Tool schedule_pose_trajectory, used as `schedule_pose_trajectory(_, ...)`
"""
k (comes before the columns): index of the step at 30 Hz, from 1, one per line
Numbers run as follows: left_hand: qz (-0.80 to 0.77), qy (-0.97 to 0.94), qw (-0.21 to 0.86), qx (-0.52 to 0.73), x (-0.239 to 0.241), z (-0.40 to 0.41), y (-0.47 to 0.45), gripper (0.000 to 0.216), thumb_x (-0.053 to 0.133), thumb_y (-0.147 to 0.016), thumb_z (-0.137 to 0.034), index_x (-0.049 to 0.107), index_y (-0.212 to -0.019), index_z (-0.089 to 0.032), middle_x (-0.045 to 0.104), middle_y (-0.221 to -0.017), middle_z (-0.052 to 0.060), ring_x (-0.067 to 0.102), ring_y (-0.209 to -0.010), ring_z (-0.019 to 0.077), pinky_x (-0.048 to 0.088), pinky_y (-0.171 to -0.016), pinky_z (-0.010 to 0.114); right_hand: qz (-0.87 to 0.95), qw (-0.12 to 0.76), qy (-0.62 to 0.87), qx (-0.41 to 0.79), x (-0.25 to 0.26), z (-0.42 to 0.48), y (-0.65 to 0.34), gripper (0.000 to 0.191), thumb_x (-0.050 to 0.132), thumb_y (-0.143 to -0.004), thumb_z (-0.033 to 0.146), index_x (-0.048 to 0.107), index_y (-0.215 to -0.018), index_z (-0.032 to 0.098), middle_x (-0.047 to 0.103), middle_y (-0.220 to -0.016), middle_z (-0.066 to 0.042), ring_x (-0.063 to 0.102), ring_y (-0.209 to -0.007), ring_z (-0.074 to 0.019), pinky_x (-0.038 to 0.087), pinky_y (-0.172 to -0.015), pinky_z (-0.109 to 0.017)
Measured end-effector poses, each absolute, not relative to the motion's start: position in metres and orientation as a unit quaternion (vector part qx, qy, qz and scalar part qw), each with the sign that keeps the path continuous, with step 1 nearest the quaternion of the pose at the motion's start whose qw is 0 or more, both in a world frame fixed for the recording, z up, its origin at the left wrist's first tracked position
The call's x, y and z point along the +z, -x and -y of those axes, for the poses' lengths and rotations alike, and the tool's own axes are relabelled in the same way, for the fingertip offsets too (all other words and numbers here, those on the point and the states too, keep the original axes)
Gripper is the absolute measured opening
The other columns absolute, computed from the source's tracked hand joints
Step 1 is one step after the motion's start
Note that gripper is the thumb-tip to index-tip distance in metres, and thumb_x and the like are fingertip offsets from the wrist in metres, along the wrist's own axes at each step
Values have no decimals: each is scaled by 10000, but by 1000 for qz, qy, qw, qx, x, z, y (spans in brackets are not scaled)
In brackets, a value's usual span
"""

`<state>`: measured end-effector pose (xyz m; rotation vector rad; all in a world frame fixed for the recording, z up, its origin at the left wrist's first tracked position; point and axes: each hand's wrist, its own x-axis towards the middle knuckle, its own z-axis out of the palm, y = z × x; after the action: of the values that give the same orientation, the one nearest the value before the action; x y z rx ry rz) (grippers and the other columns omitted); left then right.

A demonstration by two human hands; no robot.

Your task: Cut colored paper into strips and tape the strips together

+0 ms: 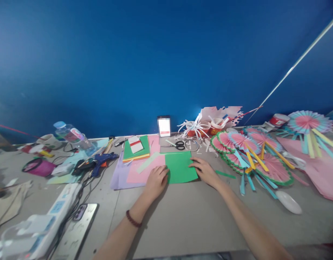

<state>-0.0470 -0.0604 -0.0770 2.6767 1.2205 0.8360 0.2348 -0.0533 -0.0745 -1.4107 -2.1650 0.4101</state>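
Note:
A green sheet of paper (181, 169) lies on the grey table between my two hands. My left hand (157, 179) rests at its left edge, fingertips bent lightly over the paper. At the opposite edge my right hand (204, 170) touches the sheet with its fingers slightly apart. Neither hand shows anything lifted. Pink paper (137, 173) and purple paper (119, 177) lie beside and partly under my left hand. Just beyond the green sheet are black-handled scissors (179, 145). A narrow green strip (226, 174) lies to the right of my right hand.
Pleated paper fans (259, 159) crowd the right side, near a white spoon-shaped piece (288, 202). On the left are a blue glue gun (101, 160), a bottle (74, 135), a power strip (58, 213) and a phone (79, 231). A blue wall (155, 65) closes off the back.

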Motion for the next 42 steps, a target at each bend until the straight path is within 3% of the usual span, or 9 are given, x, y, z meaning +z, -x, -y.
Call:
schedule_pose_trajectory(14,-411,-863,56,289,-79,61,43,275,493,-865,-137,586,-1120,-178,615,-1147,122,553,-1039,248,485,-872,426,828,268,483,99,-77,52,-238,402,501,-756,31,745,-968,270,661,-1158,-76,602,-1067,-221,488,-936,-425)
schedule_pose_trajectory(21,-470,-796,140,355,-67,64,42,390,536,-883,-284,498,-1257,-184,581,-1216,123,537,-1122,240,463,-938,416,796,350,485,91,-74,60,-228,408,441,-818,52,744,-1002,255,684,-1048,-86,631,-973,-210,527,-865,-379)
schedule_pose_trajectory(24,-525,-695,236,431,-58,66,44,306,525,-881,-358,561,-1134,-188,627,-995,74,615,-812,164,525,-693,293,766,394,495,117,-71,66,-221,429,414,-844,65,726,-1044,279,673,-1065,-72,640,-980,-195,533,-869,-361)
schedule_pose_trajectory(27,-548,-583,382,461,-52,67,46,304,549,-846,-446,578,-990,-180,582,-738,-2,516,-487,81,417,-427,194,744,423,498,140,-67,74,-213,447,404,-850,68,708,-1085,297,663,-1090,-64,643,-994,-191,537,-882,-353)
schedule_pose_trajectory(30,-520,-488,548,438,-48,67,44,463,549,-817,-530,516,-1138,-199,549,-588,-44,482,-377,88,326,-320,173,742,434,490,146,-64,82,-206,440,408,-864,82,693,-1115,304,653,-1124,-68,636,-1026,-194,535,-901,-354)
schedule_pose_trajectory(32,-494,-431,619,432,-46,67,44,576,525,-818,-552,431,-1283,-224,584,-599,-32,501,-373,104,327,-300,176,747,439,478,147,-63,85,-202,436,411,-870,91,681,-1138,305,645,-1155,-69,623,-1067,-196,528,-925,-356)
schedule_pose_trajectory(34,-476,-406,646,438,-45,67,44,622,562,-798,-527,407,-1338,-258,662,-761,19,553,-441,110,394,-335,191,750,443,469,148,-63,87,-199,442,405,-870,93,670,-1154,305,641,-1183,-64,612,-1098,-194,521,-945,-358)
schedule_pose_trajectory(37,-460,-454,635,423,-45,67,46,595,695,-717,-446,538,-1258,-256,665,-1082,85,648,-682,156,519,-503,240,749,447,464,154,-61,86,-195,433,385,-879,103,668,-1140,301,652,-1186,-52,616,-1098,-183,514,-955,-361)
schedule_pose_trajectory(42,-458,-550,573,400,-51,65,48,477,660,-763,-460,640,-1154,-189,670,-1136,105,636,-1001,251,545,-801,370,714,482,488,139,-58,79,-193,333,405,-881,165,691,-1026,253,716,-1052,-62,661,-1007,-190,526,-913,-369)
